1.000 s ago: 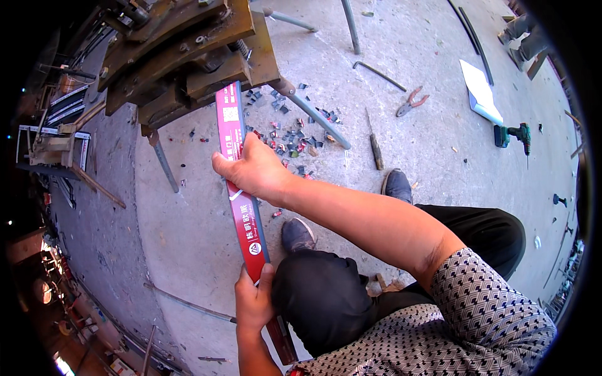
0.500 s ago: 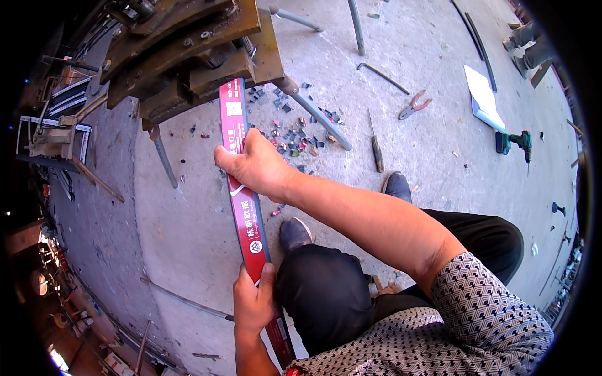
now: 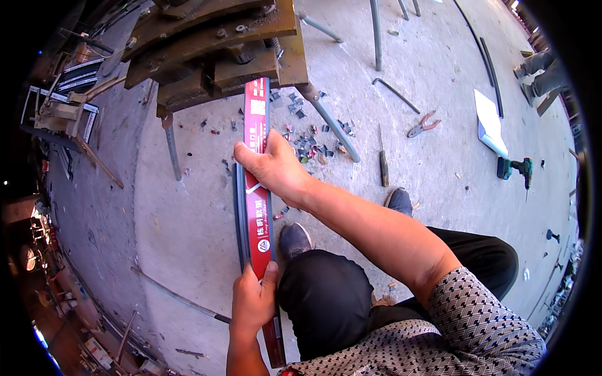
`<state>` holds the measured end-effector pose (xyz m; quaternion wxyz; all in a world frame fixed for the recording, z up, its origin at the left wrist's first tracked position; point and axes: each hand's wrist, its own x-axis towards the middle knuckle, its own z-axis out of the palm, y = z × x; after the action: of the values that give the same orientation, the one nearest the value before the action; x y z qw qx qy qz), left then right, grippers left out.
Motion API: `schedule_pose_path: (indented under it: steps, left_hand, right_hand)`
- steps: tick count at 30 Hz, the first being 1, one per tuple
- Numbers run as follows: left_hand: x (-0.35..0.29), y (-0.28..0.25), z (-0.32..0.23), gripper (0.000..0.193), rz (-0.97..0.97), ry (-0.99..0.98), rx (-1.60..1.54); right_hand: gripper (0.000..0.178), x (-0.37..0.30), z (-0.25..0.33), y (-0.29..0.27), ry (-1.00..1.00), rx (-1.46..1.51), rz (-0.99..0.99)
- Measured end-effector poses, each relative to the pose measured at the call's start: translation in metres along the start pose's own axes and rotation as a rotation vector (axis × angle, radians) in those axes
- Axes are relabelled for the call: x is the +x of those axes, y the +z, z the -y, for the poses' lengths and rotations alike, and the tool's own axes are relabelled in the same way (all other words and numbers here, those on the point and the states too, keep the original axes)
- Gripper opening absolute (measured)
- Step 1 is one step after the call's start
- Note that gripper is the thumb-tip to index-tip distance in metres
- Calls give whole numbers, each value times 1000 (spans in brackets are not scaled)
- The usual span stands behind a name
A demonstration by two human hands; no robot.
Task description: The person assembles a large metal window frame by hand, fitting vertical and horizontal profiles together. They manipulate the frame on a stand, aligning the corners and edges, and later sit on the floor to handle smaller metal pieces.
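A long, narrow dark profile bar with a red printed film (image 3: pixel 258 216) runs away from me, its far end at the lower edge of a heavy brown steel press or die (image 3: pixel 248 76). Whether that end sits inside a slot is hidden. My right hand (image 3: pixel 279 164) grips the bar around its upper middle, thumb over the left edge. Closer to my body, my left hand (image 3: pixel 254 299) is closed around the same bar, beside my knee. Along the bar's left side a dark grooved edge (image 3: pixel 240 207) shows; I cannot tell whether it is a second piece.
Cut dark scraps (image 3: pixel 313 141) litter the floor below the press, near its metal legs (image 3: pixel 342 135). To the right lie a screwdriver (image 3: pixel 384 166), pliers (image 3: pixel 424 124), a bent rod (image 3: pixel 396 95), a white pad (image 3: pixel 489 122) and a green cordless drill (image 3: pixel 522 168). Another person's feet (image 3: pixel 530 81) are at far right.
The view has shifted, so the press and bar sit farther right in it. The dark grooved edge now shows left of the red film. Both hands keep their hold on the bar.
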<state>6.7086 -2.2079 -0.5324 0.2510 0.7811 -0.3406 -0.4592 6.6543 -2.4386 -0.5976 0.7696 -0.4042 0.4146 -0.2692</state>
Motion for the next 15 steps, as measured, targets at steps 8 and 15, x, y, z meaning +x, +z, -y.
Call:
schedule_pose_path:
  steps: [8, 15]
  left_hand:
    - [-2, 2, -6, 39, -10, -8, 21]
    - [0, 6, -2, 44, -13, 13, 35]
  right_hand:
    - [36, 3, -4, -3, -55, 49, 31]
    - [38, 4, -3, -4, -28, 4, 26]
